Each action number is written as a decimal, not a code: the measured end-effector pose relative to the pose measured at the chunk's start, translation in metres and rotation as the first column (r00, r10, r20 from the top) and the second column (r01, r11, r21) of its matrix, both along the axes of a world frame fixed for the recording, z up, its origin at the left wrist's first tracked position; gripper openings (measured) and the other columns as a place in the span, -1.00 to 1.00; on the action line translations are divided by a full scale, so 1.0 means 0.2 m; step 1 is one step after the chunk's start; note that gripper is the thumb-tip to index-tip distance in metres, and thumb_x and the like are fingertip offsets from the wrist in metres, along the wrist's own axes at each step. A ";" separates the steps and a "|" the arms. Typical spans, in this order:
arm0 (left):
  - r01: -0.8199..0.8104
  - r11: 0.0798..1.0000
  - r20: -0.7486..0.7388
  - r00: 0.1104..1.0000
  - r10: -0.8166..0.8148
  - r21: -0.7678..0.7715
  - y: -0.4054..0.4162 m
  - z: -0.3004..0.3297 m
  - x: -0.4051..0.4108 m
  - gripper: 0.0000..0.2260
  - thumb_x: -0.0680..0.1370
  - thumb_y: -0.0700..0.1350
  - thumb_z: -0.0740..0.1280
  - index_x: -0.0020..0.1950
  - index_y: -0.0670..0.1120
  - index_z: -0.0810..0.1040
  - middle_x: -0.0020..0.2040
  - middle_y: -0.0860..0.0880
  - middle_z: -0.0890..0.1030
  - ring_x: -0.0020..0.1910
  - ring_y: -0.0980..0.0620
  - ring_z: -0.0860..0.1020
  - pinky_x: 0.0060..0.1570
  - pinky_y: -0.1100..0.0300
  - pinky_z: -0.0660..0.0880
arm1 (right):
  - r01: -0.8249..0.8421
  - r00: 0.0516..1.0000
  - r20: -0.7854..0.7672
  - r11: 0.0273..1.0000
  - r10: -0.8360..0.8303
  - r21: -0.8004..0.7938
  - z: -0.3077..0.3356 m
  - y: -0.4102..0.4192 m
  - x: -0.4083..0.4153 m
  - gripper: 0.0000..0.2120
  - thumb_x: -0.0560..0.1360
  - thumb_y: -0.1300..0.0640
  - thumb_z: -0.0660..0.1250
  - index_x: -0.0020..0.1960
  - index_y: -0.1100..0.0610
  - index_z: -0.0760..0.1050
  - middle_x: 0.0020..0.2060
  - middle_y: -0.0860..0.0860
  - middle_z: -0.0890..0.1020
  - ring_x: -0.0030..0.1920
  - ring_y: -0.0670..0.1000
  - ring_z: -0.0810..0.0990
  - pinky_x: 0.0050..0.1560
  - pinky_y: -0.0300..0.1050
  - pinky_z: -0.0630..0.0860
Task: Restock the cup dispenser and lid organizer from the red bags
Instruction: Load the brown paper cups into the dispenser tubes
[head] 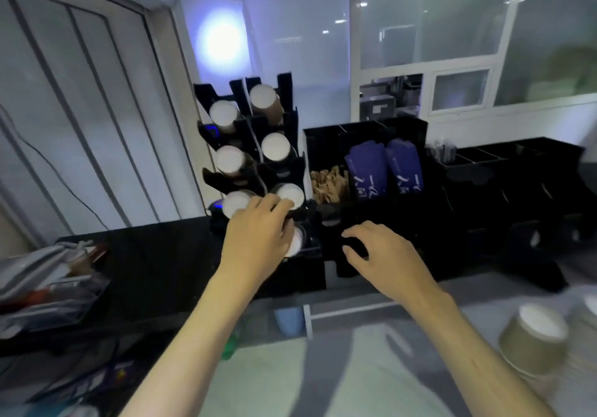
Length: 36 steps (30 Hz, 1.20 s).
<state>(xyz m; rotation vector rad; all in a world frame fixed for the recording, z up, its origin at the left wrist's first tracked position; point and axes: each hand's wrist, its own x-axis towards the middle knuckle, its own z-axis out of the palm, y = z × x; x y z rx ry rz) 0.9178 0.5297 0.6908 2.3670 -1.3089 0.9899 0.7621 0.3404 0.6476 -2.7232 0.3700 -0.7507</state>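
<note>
Left hand: my left hand [258,232] is reaching into the bottom of the dispenser [250,145], fingers [277,205] curled over the white cup [295,240] in the lowest right slot; whether they are truly gripping it I cannot tell, the hand is hiding most of it.
Right hand: my right hand [384,255] is hovering in front of the organizer [365,145], fingers [353,248] apart and loosely bent, holding nothing.
Dispenser: it is standing black and tiered at the back of the counter [155,255], two columns of slanted slots.
Cups: I am counting six white cup ends facing me above my hand, three per column, plus the one under my fingers, making seven.
Organizer: it is sitting just right of the dispenser, black, split into compartments.
Sleeves: two blue packs [384,168] are standing upright side by side in it.
Stirrers: one heap of brown sticks [329,185] is lying in the compartment left of the packs.
Bowls: one stack of tan paper bowls [533,342] is sitting at lower right; a second stack beside it is too blurred to count.
Tray: one clear tray of clutter [48,287] is resting at far left.
</note>
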 end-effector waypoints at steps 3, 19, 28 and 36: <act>0.078 0.995 -0.055 0.995 -0.081 -0.055 -0.05 -0.19 -0.21 -0.79 0.59 -0.11 0.40 0.22 -0.07 0.63 0.08 -0.02 0.65 -0.01 -0.13 0.58 -0.29 -0.02 0.52 | 0.066 0.995 -0.068 0.998 -0.067 -0.020 -0.13 -0.05 -0.20 -0.69 0.68 -0.05 0.28 0.37 0.00 0.58 0.16 -0.09 0.64 0.13 -0.03 0.60 0.08 -0.05 0.58; 0.234 0.966 -0.307 0.933 -0.190 0.114 -0.62 -0.81 -0.91 -0.79 0.47 -0.12 0.53 0.08 -0.05 0.66 0.00 -0.01 0.65 -0.05 -0.15 0.64 -0.25 -0.03 0.59 | 0.335 0.941 0.015 0.930 -0.337 -0.152 -0.58 -0.70 -0.90 -0.79 0.53 0.07 0.44 0.14 0.08 0.64 0.08 0.04 0.63 0.20 0.16 0.58 0.14 0.14 0.51; 0.189 0.968 -0.490 0.867 -0.086 0.165 -0.90 -0.92 -1.19 -0.75 0.54 -0.06 0.50 0.21 0.03 0.66 0.08 0.08 0.67 0.00 -0.03 0.66 -0.18 0.03 0.65 | 0.305 0.908 0.093 0.794 -0.410 0.526 -0.89 -0.84 -1.01 -0.16 0.39 0.09 0.65 0.57 -0.04 0.34 0.24 -0.14 0.54 0.24 -0.08 0.52 0.33 -0.16 0.47; 0.091 0.988 -0.798 0.601 0.047 0.127 -1.03 -0.92 -1.41 -0.55 0.65 0.16 0.36 0.52 0.19 0.36 0.40 0.26 0.49 0.32 0.18 0.48 0.17 0.28 0.46 | 0.197 0.969 -0.028 0.704 -0.244 0.683 -1.20 -0.82 -1.09 -0.11 0.23 -0.16 0.62 0.49 -0.06 0.38 0.31 -0.15 0.57 0.30 -0.01 0.57 0.27 0.12 0.58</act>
